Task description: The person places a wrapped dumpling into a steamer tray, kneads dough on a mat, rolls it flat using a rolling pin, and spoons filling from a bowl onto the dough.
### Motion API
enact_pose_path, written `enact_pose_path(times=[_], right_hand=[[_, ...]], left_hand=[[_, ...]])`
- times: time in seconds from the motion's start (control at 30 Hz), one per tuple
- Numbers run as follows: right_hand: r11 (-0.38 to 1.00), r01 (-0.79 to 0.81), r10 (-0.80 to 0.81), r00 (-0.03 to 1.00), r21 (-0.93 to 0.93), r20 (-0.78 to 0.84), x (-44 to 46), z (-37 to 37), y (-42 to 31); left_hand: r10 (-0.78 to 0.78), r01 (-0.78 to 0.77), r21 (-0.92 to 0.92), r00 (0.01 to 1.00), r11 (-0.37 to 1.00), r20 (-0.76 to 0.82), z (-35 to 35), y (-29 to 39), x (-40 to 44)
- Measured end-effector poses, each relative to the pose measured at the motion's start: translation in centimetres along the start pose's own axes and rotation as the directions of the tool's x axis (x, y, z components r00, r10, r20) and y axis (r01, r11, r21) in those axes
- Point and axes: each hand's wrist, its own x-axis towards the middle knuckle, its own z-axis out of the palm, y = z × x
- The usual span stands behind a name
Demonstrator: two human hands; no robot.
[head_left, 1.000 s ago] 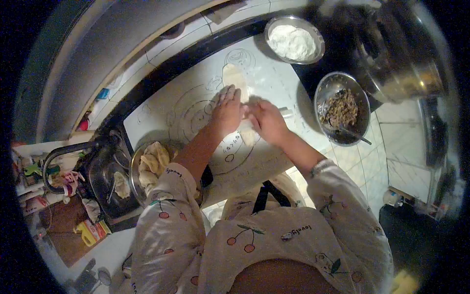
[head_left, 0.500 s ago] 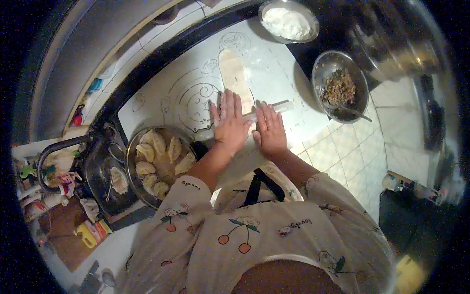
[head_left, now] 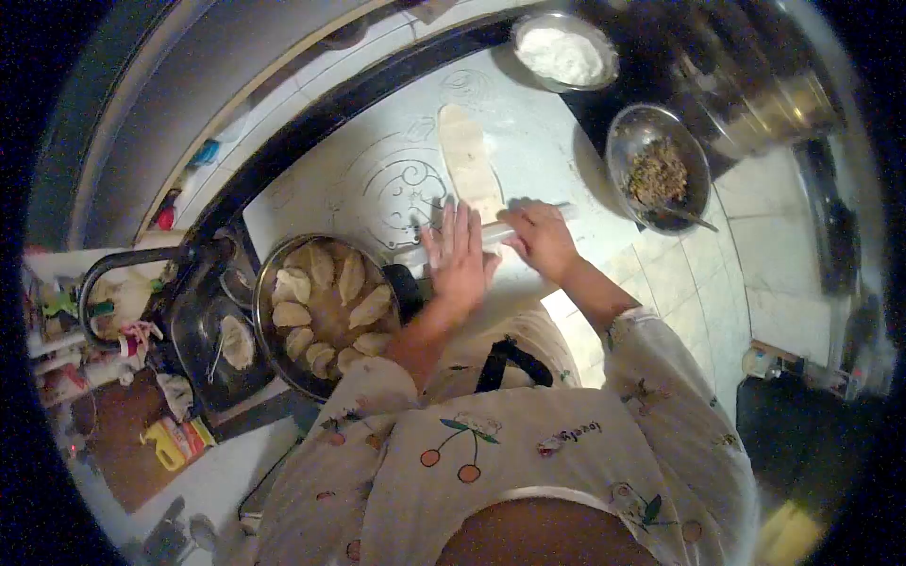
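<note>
A long flat strip of dough [head_left: 466, 156] lies on the white printed mat [head_left: 538, 132], its near end running under a pale rolling pin [head_left: 412, 255]. My left hand [head_left: 460, 259] rests flat on the pin, left of its middle, with the fingers stretched out. Further right, my right hand [head_left: 545, 243] has its fingers bent over the pin beside the dough's edge, thumb on the near side. Part of the dough is hidden under my hands and the pin.
A round pan [head_left: 267, 344] of folded dumplings stands left, beside the sink [head_left: 193, 330] and its black faucet [head_left: 132, 257]. At the upper right are a bowl of white flour [head_left: 563, 55] and a metal bowl [head_left: 700, 141] of chopped filling with a spoon [head_left: 694, 220].
My right hand has gone from lying flat with fingers stretched to bent around the pin. My left hand stays flat on it. The whole view has shifted slightly.
</note>
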Motion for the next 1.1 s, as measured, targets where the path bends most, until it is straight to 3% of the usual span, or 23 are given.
enact_pose_path(times=[0.1,0.13,0.23,0.33,0.43,0.47,0.57,0.6,0.67,0.83,0.87,1.1], right_hand=[[0.999,-0.028,0.027,0.999,-0.02,-0.029,0.0,0.1,-0.5],[1.0,-0.024,0.025,0.998,0.007,-0.062,0.0,0.1,-0.5],[0.986,-0.154,0.153,0.988,-0.059,-0.008,-0.5,-0.8,-0.9],[0.953,-0.283,0.29,0.955,-0.109,0.061,-0.9,-2.2,-0.9],[0.974,-0.212,0.222,0.962,-0.079,0.156,-0.8,-1.9,-0.6],[0.987,-0.142,0.149,0.982,-0.07,0.117,-0.8,-1.8,-0.7],[0.998,-0.049,0.046,0.995,0.027,0.091,-0.6,-1.6,0.1],[0.995,-0.099,0.1,0.99,-0.012,0.098,-0.8,-1.3,0.2],[0.974,-0.208,0.218,0.97,-0.093,0.106,-1.5,-0.6,0.0],[0.961,-0.196,0.228,0.96,-0.196,0.16,-3.5,-0.8,-1.5],[0.963,-0.184,0.214,0.966,-0.199,0.143,-4.2,-0.5,-1.6],[0.956,-0.158,0.198,0.969,-0.248,0.145,-8.5,0.3,-2.5]], left_hand=[[-0.15,0.149,-0.029,0.987,0.988,-0.06,1.7,-1.2,-3.8],[-0.11,0.091,-0.146,0.985,0.985,-0.131,2.1,-2.0,-4.1],[-0.159,0.117,-0.208,0.968,0.971,-0.196,1.2,-1.7,-3.2],[-0.143,0.088,-0.318,0.978,0.944,-0.155,-1.9,-0.5,-0.8],[-0.189,0.106,-0.357,0.96,0.928,-0.207,-1.7,0.3,3.4],[-0.185,0.147,-0.269,0.975,0.952,-0.12,-2.1,0.3,5.0],[-0.219,0.199,-0.134,0.962,0.971,-0.16,0.2,0.4,6.7],[-0.22,0.217,-0.045,0.972,0.975,-0.078,0.4,0.5,6.5],[-0.222,0.219,-0.053,0.974,0.974,-0.053,0.6,1.0,5.5],[-0.089,0.094,0.115,0.995,0.989,-0.045,1.4,2.6,2.5],[-0.131,0.132,-0.006,0.989,0.991,0.062,1.4,2.7,1.9],[-0.086,0.089,-0.046,0.995,0.995,0.052,2.5,3.7,-1.5]])
